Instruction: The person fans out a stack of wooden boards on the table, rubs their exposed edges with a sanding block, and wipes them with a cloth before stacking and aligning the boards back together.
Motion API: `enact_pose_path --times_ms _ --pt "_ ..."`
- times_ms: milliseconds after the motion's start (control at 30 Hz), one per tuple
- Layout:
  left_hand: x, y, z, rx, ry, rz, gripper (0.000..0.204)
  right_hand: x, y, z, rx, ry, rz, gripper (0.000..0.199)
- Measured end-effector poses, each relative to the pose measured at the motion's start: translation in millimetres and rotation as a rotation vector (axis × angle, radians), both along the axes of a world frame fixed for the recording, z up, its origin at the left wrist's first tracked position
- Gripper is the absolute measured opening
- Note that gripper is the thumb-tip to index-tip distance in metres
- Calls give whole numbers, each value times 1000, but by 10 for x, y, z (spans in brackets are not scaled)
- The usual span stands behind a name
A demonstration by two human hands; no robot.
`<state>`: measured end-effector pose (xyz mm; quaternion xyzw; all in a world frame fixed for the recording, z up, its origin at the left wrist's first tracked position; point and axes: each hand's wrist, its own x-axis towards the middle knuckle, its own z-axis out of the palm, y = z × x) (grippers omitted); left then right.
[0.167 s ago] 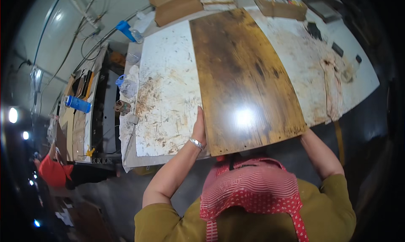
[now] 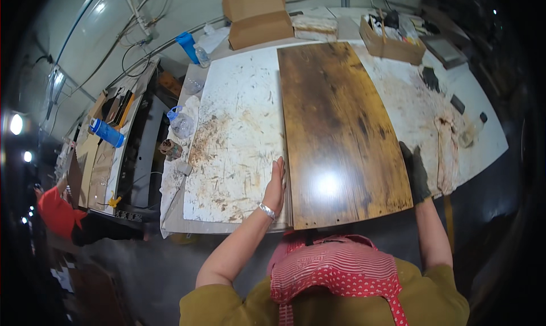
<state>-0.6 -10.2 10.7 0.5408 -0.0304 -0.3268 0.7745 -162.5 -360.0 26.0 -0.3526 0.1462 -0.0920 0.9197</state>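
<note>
Far to the left of the left hand, a person in a red top [image 2: 60, 213] is partly in view, and a blue bottle [image 2: 107, 133] lies on a side bench [image 2: 102, 181]. Nearer, still left of that hand, a small brown jar [image 2: 170, 148] stands along the edge of the counter [image 2: 242, 133], with a clear jug [image 2: 181, 125] just beyond it. Farther from the hand are a blue cup [image 2: 188, 47] and an open cardboard box [image 2: 260, 28]. The counter's white surface, stained brown, reaches right up to the left hand [image 2: 276, 185]. This hand is bare, with a silver bracelet [image 2: 267, 210] at the wrist; its fingers are straight and close together, flat alongside the left edge of the wooden panel [image 2: 341, 135]. The panel lies between the two hands, glossy and dark-grained. Beyond its far right corner sits a carton of mixed items [image 2: 392, 48]. The right hand [image 2: 415, 169], in a dark glove, is spread against the panel's right edge, its thumb and fingers apart. Right of it lie a stained cloth [image 2: 446, 155] and, farther off, a dark block [image 2: 457, 104].
</note>
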Motion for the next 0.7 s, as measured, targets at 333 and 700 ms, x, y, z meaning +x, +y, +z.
enact_pose_path --times_ms 333,700 --pt "10 -118 283 -11 -230 -36 72 -17 604 662 -1163 336 24 78" --pt "81 -106 433 5 -141 -81 57 157 315 238 -1117 234 -27 75"
